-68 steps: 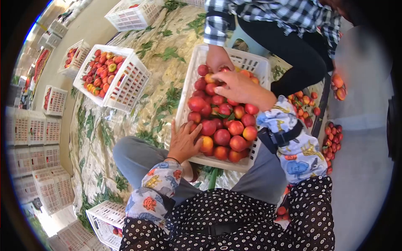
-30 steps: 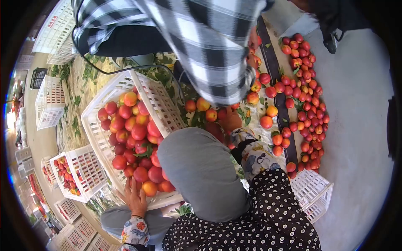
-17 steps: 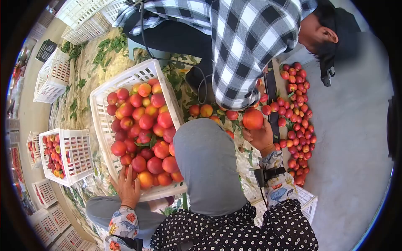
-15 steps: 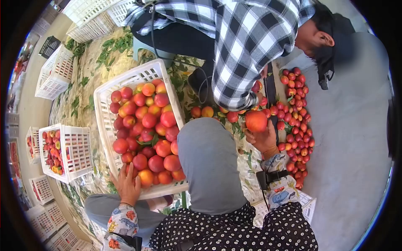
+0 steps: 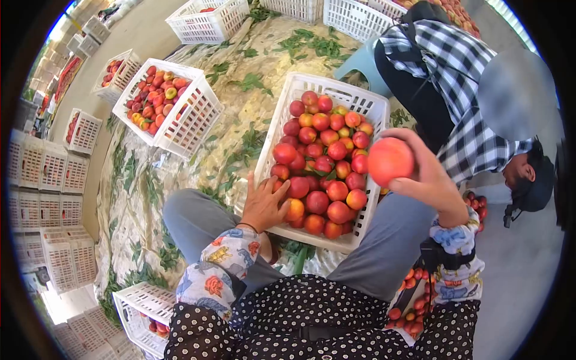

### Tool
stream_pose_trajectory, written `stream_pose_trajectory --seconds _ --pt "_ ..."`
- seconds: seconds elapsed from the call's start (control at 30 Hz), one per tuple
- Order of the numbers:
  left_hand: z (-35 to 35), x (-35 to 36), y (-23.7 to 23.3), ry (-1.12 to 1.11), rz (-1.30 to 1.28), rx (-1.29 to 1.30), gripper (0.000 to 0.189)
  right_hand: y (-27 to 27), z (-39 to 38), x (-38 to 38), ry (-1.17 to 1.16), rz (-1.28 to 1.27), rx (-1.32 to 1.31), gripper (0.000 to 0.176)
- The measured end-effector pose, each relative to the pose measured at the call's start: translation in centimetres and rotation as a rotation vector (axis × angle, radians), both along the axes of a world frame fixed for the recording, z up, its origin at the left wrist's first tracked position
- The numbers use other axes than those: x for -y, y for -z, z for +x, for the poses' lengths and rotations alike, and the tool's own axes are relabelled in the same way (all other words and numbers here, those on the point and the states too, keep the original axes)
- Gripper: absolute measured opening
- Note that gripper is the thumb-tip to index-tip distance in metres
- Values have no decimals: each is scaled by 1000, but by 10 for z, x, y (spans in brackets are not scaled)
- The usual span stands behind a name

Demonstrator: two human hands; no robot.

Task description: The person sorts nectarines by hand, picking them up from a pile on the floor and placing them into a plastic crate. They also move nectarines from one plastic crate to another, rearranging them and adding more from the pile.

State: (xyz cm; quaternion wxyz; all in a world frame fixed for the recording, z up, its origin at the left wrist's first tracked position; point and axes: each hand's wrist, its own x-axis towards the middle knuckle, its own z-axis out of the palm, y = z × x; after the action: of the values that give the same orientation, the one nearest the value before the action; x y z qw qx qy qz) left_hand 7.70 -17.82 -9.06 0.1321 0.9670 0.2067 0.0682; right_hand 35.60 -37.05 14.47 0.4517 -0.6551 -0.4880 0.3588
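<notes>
A red nectarine is in my right hand, the fingers and thumb closed round it beside the right rim of a white plastic crate. That crate stands between my knees, filled with red and yellow nectarines and a few green leaves. My left hand lies over the crate's near left edge, fingers spread, the fingertips touching or just above the fruit there.
At right, a person in a checked shirt bends over by a pale blue stool. Another filled crate stands to the left on the leaf-strewn sheet. Stacked crates line the far left. Loose nectarines lie by my right arm.
My right hand has brought the nectarine from the loose fruit on the floor to beside the crate. The view has swung to the right. My left hand stays at the crate's edge.
</notes>
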Motion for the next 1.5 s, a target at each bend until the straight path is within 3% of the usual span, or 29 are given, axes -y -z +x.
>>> stream_pose_trajectory --seconds 0.07,0.2,0.3,0.37,0.47,0.57,0.77,0.9,1.0,1.1,1.2,1.33,1.37,1.4,1.47,1.5 --pt "0 -3 0 -22 -31 12 56 19 -12 -54 -110 -165 93 71" --pt "1 -6 -2 -12 -38 -12 54 137 -25 -128 -126 -168 225 69" --pt "2 -9 -4 8 -56 -15 53 251 -34 -134 -105 -178 305 70" --pt "3 -11 -4 3 -69 -6 53 277 -41 -127 -96 -174 336 71" --pt "2 -10 -8 7 -82 -14 53 272 -49 -122 37 -136 220 72" --pt "5 -12 -11 18 -56 -34 52 251 -49 -131 63 -295 115 70" --pt "6 -11 -9 4 -64 11 51 280 -53 -129 81 -222 -22 69" --pt "11 -7 -13 -12 -79 -26 60 286 -59 -125 64 -220 29 68" --pt "27 -15 -11 -9 -49 -8 76 300 -64 -129 95 -185 25 65" --pt "50 -16 2 46 -14 -56 94 300 -60 -131 76 -181 -88 65" --pt "59 -6 16 21 -27 -30 94 295 -64 -130 151 -154 -241 66" --pt "61 -5 17 8 6 -89 94 289 -60 -138 128 -186 -159 69" --pt "61 -6 18 3 0 -106 93 285 -56 -139 152 -348 -43 67" --pt "62 -7 17 16 5 -107 93 252 -52 -139 166 -343 -47 67" --pt "61 -4 15 -6 39 -173 91 176 -40 -135 59 -111 306 60" --pt "61 -4 15 -1 23 -120 91 134 -32 -130 90 40 282 52"
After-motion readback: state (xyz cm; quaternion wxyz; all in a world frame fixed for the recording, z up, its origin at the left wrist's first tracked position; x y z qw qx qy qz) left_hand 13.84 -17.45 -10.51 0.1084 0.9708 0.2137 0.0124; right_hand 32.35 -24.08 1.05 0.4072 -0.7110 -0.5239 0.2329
